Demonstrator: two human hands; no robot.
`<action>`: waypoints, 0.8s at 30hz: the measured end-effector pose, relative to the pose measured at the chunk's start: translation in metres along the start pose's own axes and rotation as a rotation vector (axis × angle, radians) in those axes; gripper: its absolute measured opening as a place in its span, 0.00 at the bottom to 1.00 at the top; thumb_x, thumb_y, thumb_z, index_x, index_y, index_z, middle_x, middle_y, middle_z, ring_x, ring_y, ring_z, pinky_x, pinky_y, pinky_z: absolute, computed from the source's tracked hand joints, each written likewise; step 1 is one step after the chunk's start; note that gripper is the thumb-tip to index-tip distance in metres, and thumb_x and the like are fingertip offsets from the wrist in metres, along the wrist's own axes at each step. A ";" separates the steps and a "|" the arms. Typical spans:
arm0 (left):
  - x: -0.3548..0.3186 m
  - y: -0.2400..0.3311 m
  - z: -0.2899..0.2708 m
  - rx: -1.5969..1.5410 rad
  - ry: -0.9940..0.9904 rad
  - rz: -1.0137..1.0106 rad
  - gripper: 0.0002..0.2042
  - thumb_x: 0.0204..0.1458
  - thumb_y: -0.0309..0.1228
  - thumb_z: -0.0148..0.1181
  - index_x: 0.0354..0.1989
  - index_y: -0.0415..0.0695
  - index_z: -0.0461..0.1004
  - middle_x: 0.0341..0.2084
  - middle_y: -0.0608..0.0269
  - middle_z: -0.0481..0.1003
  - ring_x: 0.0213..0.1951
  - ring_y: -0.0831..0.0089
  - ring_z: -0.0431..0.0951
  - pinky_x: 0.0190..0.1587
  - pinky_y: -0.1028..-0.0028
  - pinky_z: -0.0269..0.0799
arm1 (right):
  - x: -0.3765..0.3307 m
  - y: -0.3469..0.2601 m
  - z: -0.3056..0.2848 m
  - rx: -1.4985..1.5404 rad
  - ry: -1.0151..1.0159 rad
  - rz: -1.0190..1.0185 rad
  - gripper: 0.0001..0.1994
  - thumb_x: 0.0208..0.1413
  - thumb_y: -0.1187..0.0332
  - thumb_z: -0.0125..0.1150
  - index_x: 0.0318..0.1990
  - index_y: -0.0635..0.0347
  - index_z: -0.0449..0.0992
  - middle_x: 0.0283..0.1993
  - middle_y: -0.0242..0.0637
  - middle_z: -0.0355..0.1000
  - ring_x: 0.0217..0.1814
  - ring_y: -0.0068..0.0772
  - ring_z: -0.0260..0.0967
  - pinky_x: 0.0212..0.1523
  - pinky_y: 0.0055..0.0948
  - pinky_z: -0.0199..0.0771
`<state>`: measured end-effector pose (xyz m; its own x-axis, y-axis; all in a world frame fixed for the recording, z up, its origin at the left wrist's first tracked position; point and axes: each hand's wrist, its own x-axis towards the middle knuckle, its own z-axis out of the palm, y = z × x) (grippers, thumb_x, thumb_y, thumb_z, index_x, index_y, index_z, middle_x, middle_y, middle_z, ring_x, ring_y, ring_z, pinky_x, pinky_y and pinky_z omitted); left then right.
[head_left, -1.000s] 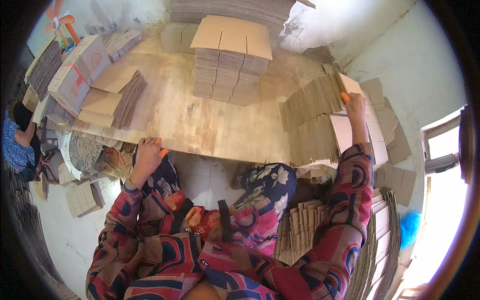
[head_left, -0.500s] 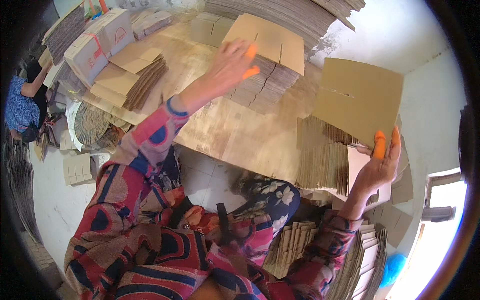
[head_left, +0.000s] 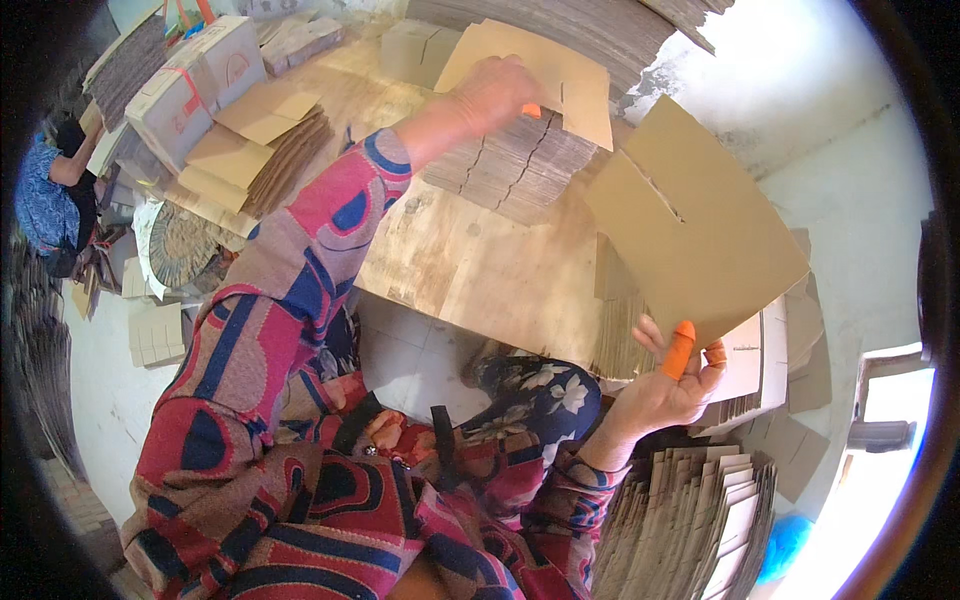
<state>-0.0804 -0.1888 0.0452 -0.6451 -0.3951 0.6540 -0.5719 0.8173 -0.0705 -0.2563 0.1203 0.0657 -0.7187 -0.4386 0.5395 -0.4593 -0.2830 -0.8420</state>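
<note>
My right hand (head_left: 668,392) pinches the lower edge of a tan cardboard sheet (head_left: 715,240), orange covers on its fingertips. The sheet stands tilted above the right end of the table and has a slit in it. At the far side, my left hand (head_left: 480,100) is closed over the near edge of the top cardboard sheet (head_left: 590,105) on a tall stack (head_left: 510,165). That edge looks lifted beside a slit. Most left fingers are blurred or hidden; one orange fingertip shows.
The wooden table (head_left: 450,255) spans the middle. Upright cardboard pieces (head_left: 620,340) stand at its right end, and more (head_left: 690,510) fill the lower right. A carton (head_left: 195,95) and folded sheets (head_left: 260,150) are at left. Another person (head_left: 48,195) works at far left.
My left hand has moved right and closed on the stack's top sheet. My right hand has come nearer and leftward, turning its sheet to a steeper tilt.
</note>
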 end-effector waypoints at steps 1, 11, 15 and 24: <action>0.003 0.001 -0.004 -0.012 -0.033 -0.035 0.12 0.50 0.38 0.56 0.26 0.41 0.72 0.23 0.60 0.72 0.34 0.61 0.72 0.37 0.63 0.69 | -0.004 -0.001 0.001 0.011 0.005 -0.026 0.13 0.60 0.78 0.50 0.50 0.72 0.59 0.42 0.54 0.73 0.31 0.45 0.77 0.25 0.29 0.82; 0.021 0.047 -0.127 0.311 0.167 0.155 0.06 0.43 0.27 0.55 0.31 0.43 0.69 0.23 0.60 0.71 0.34 0.62 0.73 0.34 0.64 0.69 | -0.022 -0.027 -0.005 -0.151 0.148 -0.393 0.25 0.56 0.84 0.51 0.62 0.76 0.54 0.62 0.51 0.59 0.33 0.44 0.76 0.28 0.30 0.84; -0.012 0.101 -0.171 0.227 0.031 0.116 0.06 0.41 0.26 0.55 0.28 0.41 0.69 0.21 0.60 0.71 0.32 0.63 0.74 0.32 0.64 0.69 | -0.017 -0.039 -0.023 -0.222 0.204 -0.476 0.21 0.59 0.81 0.50 0.60 0.73 0.60 0.61 0.50 0.63 0.29 0.37 0.76 0.27 0.25 0.81; -0.080 0.091 -0.091 -0.258 -0.421 -0.192 0.05 0.37 0.26 0.60 0.23 0.39 0.73 0.23 0.48 0.73 0.32 0.49 0.75 0.31 0.55 0.68 | -0.008 -0.075 -0.028 -0.334 0.049 -0.318 0.14 0.60 0.74 0.52 0.53 0.68 0.72 0.53 0.45 0.72 0.39 0.25 0.73 0.26 0.21 0.79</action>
<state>-0.0347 -0.0446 0.0546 -0.7190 -0.6385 0.2746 -0.5907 0.7695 0.2428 -0.2304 0.1687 0.1242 -0.5348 -0.3310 0.7774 -0.7985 -0.1029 -0.5931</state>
